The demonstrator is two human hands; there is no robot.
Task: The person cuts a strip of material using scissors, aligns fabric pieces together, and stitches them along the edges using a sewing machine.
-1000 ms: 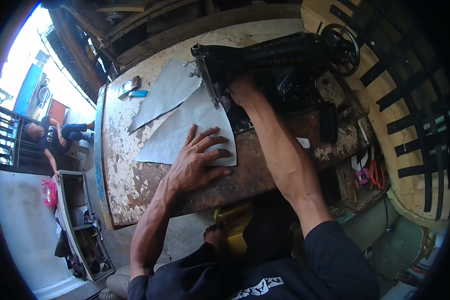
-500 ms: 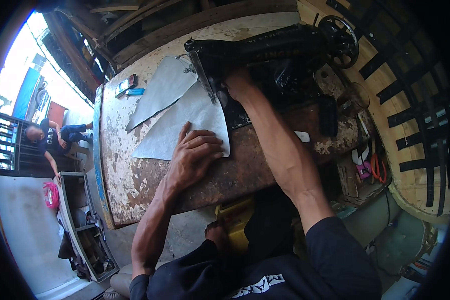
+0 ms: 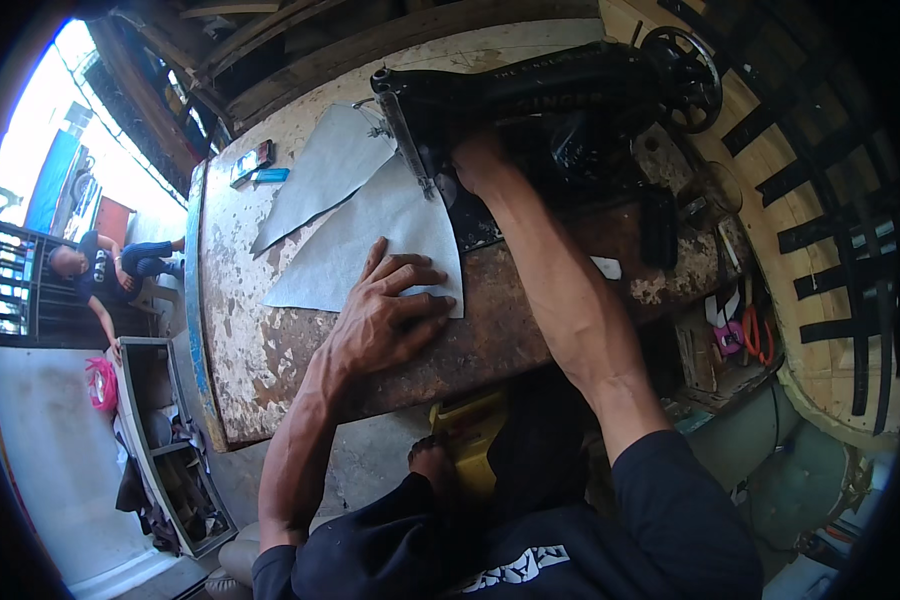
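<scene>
A black sewing machine (image 3: 510, 95) stands across the far right of a worn wooden table. Under its needle end lies a pale grey sheet of material (image 3: 385, 225) with a curved right edge. Another pale grey piece (image 3: 330, 165) lies beyond it, on the left. My left hand (image 3: 385, 310) rests on the near right part of the sheet, fingers spread and slightly bent. My right hand (image 3: 482, 165) reaches under the machine's arm, behind the needle end. Its fingers are hidden in shadow there, so what they touch does not show.
A phone (image 3: 253, 160) and a small blue box (image 3: 271, 175) lie at the table's (image 3: 235, 370) far left. A white scrap (image 3: 605, 267) sits beside my right forearm. Orange-handled scissors (image 3: 759, 340) and a pink tape measure (image 3: 729, 337) are at right. Another person (image 3: 110, 275) sits at far left.
My left hand's fingers have spread slightly on the sheet. My right hand stays under the machine's arm, and the sheet has barely moved.
</scene>
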